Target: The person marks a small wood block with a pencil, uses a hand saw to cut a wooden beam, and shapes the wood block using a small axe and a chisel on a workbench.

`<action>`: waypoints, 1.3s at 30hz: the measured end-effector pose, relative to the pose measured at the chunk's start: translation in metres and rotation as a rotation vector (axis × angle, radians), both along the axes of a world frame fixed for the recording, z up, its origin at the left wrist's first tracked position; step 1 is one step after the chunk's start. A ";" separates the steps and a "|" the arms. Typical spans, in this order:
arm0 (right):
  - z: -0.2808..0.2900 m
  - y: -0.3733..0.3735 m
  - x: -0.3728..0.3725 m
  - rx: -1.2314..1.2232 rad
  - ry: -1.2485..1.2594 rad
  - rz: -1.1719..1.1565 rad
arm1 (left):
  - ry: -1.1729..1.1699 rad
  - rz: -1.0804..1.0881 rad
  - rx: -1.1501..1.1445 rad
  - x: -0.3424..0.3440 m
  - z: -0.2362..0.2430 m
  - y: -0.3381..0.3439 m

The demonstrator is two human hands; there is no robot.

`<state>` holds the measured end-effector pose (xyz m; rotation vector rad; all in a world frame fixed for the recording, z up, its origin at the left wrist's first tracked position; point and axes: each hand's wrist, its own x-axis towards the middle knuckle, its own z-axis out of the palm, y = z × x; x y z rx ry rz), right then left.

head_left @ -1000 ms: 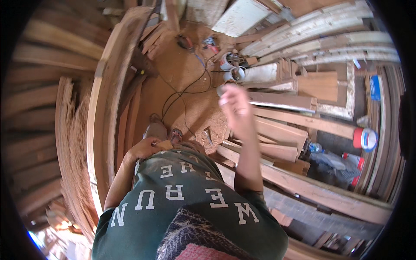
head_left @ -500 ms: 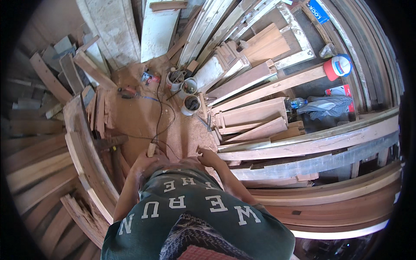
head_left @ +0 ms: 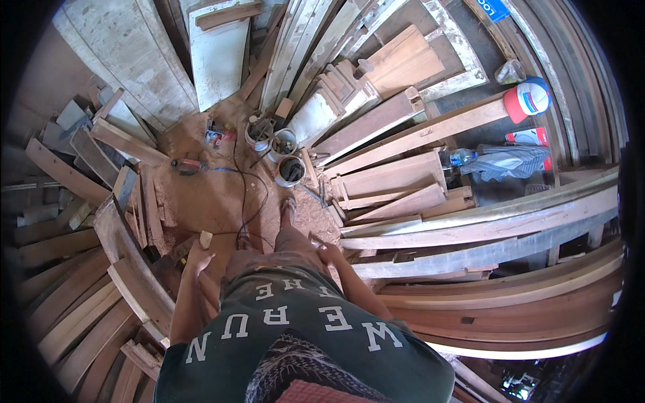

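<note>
My left hand (head_left: 200, 260) grips a light piece of wood (head_left: 205, 240) at hip height, left of my legs. My right hand (head_left: 326, 252) hangs beside my right thigh, fingers loosely bent and apart, with no held object visible. Beyond it lie short boards (head_left: 386, 181) and a long painted beam (head_left: 470, 225). My sandaled foot (head_left: 288, 209) stands on sawdust, with a dark cable (head_left: 243, 216) running between my legs.
Three buckets (head_left: 290, 172) of odds and ends, a power tool (head_left: 185, 165) and a red-and-blue item (head_left: 215, 138) sit ahead. Stacked timber (head_left: 134, 289) borders my left. Leaning panels (head_left: 124, 60) stand behind. A cap (head_left: 524, 101), bottle (head_left: 462, 158) and cloth (head_left: 504, 161) lie right.
My right arm has come down from its raised position to my side. My left hand with the wood has moved left, away from my waist. The view has shifted, showing more leaning panels ahead.
</note>
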<state>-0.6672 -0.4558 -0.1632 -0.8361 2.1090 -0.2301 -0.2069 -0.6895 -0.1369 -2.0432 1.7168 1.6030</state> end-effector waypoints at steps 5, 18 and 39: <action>-0.061 0.005 -0.062 0.151 -0.273 0.049 | 0.020 0.137 0.115 -0.015 -0.074 0.012; -0.121 -0.112 -0.173 -0.003 -0.198 -0.365 | -0.186 0.348 0.067 -0.127 -0.011 -0.084; -0.120 -0.256 -0.102 0.033 -0.070 -0.292 | 0.082 0.164 -0.386 -0.153 -0.033 -0.476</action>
